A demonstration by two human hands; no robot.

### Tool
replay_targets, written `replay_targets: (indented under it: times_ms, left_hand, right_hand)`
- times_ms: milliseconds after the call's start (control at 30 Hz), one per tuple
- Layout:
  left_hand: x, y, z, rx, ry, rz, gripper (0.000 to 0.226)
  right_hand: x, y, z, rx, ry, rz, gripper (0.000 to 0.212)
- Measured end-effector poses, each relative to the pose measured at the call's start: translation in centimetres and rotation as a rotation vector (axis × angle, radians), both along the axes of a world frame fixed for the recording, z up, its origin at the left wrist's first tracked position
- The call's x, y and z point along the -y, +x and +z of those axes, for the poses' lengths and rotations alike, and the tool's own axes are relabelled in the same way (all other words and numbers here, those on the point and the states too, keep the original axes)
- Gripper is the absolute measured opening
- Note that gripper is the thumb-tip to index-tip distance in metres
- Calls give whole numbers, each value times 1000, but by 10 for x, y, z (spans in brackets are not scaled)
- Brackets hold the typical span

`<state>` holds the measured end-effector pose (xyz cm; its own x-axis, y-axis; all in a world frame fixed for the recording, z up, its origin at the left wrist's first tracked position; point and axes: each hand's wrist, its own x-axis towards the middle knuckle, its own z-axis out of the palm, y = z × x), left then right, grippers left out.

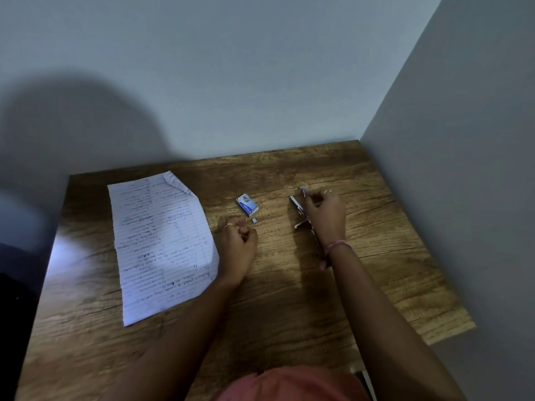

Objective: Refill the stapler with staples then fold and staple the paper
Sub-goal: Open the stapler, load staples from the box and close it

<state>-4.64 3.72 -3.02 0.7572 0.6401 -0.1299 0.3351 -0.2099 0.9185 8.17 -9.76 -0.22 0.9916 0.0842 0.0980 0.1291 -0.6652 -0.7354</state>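
A brown wood-grain table [289,285] carries a lined, handwritten white paper sheet [162,241] left of the curled left hand [238,241], whose grip cannot be told. The right hand [325,215] clasps the opened dark metal stapler [298,208]. A small blue-white staple box [247,204] and a tiny grey staple strip [254,221] lie just beyond the left fingertips.

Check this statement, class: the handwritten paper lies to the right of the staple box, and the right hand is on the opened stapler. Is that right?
One detail is wrong. In the head view the paper lies to the left of the staple box, not the right. The right hand is indeed on the opened stapler.
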Motion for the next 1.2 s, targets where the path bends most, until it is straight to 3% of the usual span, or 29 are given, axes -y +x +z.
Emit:
replay_targets:
  times_ms: [300, 533, 700, 867, 967, 1067, 1200]
  left_hand:
    - [0, 1, -3, 14, -17, 21, 30]
    - [0, 2, -2, -1, -46, 20, 28]
    - [0, 3, -3, -1, -15, 24, 25]
    - [0, 3, -1, 3, 7, 34, 26]
    - [1, 2, -1, -10, -27, 34, 28]
    - [-1, 3, 0, -3, -66, 45, 27]
    - [-7, 5, 3, 13, -145, 62, 24]
  right_hand:
    - [26, 13, -9, -242, 70, 56, 11]
    - [24, 29, -4, -362, -154, 54, 17]
    - [24, 32, 2, -661, 175, -6, 1]
    - [25, 34, 1, -643, 204, -23, 18]
    - [30, 33, 0, -647, 255, -23, 4]
    - [37, 31, 2, -619, 305, -38, 18]
    - [37, 22, 15, -282, 228, -51, 15]
